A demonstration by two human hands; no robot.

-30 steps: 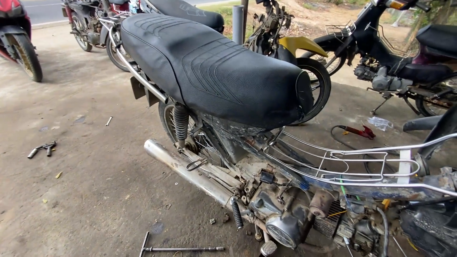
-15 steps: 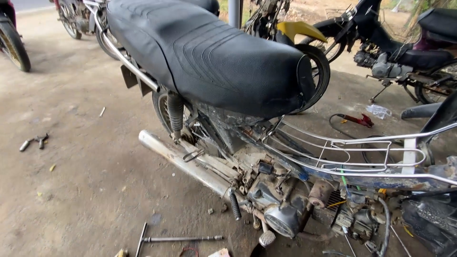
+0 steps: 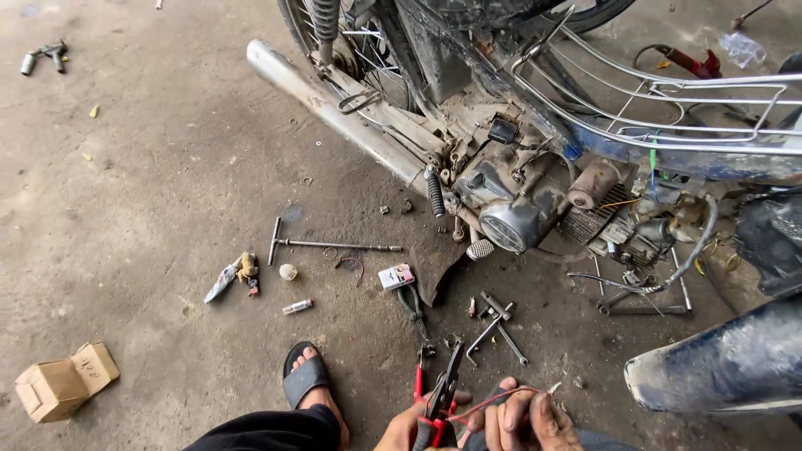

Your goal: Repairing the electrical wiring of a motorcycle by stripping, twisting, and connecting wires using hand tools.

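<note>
- Pliers (image 3: pixel 441 392), red-handled, sit clamped in the left hand (image 3: pixel 409 430), nose pointing away from the body — handles squeezed in a closed fist for leverage.
- Right hand (image 3: pixel 522 422), just beside the left, pinches a thin red wire (image 3: pixel 493 399) between curled fingers, feeding it toward the plier nose.
- Both hands sit low and close together, knuckles up.
- Ahead of them, loose wrenches (image 3: pixel 497 330) lie within reach on the concrete floor (image 3: pixel 150 209).
- Further ahead: the motorcycle engine (image 3: pixel 518 213).
- Off to the left, a T-handle wrench (image 3: pixel 326 244) and a sandalled foot (image 3: pixel 307 380).
</note>
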